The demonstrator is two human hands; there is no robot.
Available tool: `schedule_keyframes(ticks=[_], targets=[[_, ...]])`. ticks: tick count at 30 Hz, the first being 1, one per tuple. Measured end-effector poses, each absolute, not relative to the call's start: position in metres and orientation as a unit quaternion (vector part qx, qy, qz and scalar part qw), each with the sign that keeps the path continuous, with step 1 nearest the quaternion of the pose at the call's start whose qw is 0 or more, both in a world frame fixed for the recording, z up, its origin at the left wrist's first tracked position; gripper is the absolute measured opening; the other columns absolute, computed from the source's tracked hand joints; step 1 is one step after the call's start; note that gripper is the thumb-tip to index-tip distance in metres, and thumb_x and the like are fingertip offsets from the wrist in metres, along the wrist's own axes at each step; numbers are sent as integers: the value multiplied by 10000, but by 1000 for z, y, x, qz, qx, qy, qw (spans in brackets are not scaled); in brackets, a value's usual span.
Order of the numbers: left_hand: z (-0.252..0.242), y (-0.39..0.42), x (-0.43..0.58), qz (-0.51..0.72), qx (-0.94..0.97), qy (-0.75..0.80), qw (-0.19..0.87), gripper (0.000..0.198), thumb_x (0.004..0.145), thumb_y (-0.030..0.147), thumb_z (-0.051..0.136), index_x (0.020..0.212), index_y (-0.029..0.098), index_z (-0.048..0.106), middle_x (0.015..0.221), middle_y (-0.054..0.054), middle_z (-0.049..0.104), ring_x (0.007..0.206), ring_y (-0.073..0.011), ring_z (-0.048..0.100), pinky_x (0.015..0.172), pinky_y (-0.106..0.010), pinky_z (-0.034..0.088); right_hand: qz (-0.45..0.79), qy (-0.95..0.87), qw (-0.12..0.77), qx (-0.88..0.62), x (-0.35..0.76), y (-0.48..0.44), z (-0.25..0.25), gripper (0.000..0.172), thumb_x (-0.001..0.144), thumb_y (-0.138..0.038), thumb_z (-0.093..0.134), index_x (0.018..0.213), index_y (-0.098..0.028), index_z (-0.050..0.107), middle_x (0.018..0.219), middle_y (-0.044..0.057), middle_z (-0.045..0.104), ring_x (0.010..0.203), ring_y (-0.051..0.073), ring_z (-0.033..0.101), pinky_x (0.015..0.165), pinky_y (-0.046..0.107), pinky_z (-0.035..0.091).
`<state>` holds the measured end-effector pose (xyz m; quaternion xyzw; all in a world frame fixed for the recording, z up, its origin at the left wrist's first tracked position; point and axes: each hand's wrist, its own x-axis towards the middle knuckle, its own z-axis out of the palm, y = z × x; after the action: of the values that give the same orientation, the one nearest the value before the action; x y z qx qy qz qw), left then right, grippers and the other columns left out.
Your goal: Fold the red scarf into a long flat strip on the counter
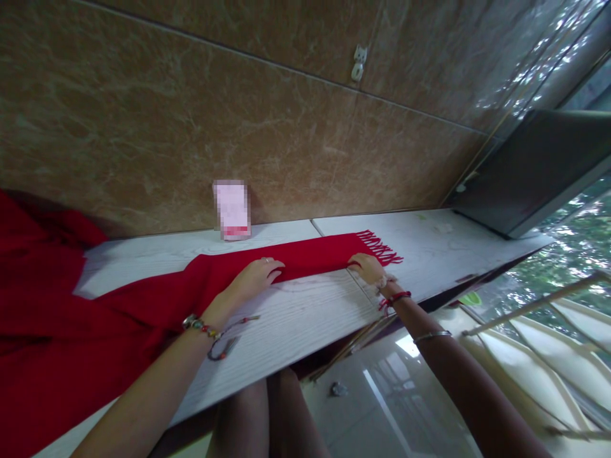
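A long red scarf (315, 254) with a fringed end (382, 248) lies stretched along a white wood-grain table (296, 324). My left hand (255, 277) rests flat on the scarf's middle, fingers spread, a ring on one finger and a beaded bracelet at the wrist. My right hand (366, 267) presses on the scarf's near edge close to the fringe, fingers curled down onto the cloth. The rest of the scarf bunches into a red heap (48, 331) at the left.
A small pink card (231, 210) stands against the brown marble wall (191, 114) behind the scarf. A dark panel (525, 172) leans at the table's far right. Shiny floor (405, 394) and thin rods lie below the table edge; my knees show under it.
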<state>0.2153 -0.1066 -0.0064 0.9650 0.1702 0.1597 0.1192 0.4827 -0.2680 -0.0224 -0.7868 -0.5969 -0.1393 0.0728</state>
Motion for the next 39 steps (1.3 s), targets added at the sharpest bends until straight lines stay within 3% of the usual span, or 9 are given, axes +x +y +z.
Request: schedule_keyframes(ticks=[6,10,16,19,23,28,34,39], targets=[[11,-109,207,77,969,139,191,309,827,300,432,1064,173,585,1029,-49,644,926,-165,582,844,-275,419,-134,-655,41,-743,475,-271,-16,292,847,-321,474,1094,-169,510,1114,73,525,922,172,540,777,381,466],[22,-99,215,49,957,120,258,355,844,342,375,1107,182,552,980,-24,663,857,-125,602,785,-224,435,-140,-702,30,-697,455,-274,-13,170,831,-221,490,950,-173,602,977,56,602,899,174,538,783,343,429],[25,-74,276,37,978,164,125,286,800,243,444,1018,147,602,1047,-65,635,921,-150,582,813,-231,419,-193,-751,6,-631,434,-270,-15,235,841,-120,411,804,-161,639,778,79,621,754,171,530,673,301,393],[20,-72,306,33,980,170,96,264,790,241,473,978,121,613,1004,-94,636,906,-167,579,805,-247,423,-191,-727,11,-660,441,-269,-22,234,835,-107,413,865,-170,636,827,78,628,763,172,536,667,292,404],[11,-92,322,63,983,155,81,372,802,301,485,1122,115,527,1179,-137,511,1058,-200,487,882,-292,381,-182,-655,69,-730,464,-272,-31,225,826,-116,440,955,-173,615,926,84,614,847,172,540,756,295,432],[7,-142,315,92,992,71,53,558,746,506,520,1175,152,480,1155,-125,500,1007,-235,511,820,-319,426,-164,-639,82,-747,498,-274,-35,261,850,-289,470,1074,-168,526,1084,72,543,913,169,540,777,366,463],[6,-168,324,55,995,78,32,317,823,141,404,1123,165,502,1011,-109,597,907,-222,576,699,-316,476,-163,-638,88,-748,520,-273,-33,301,845,-315,478,1107,-169,501,1116,74,523,927,176,540,774,385,468],[3,-147,335,80,974,155,143,273,808,183,488,1073,170,552,969,-84,646,892,-190,595,753,-288,463,-163,-635,97,-749,530,-277,-32,281,849,-325,468,1088,-184,515,1114,70,526,923,168,538,775,374,467]])
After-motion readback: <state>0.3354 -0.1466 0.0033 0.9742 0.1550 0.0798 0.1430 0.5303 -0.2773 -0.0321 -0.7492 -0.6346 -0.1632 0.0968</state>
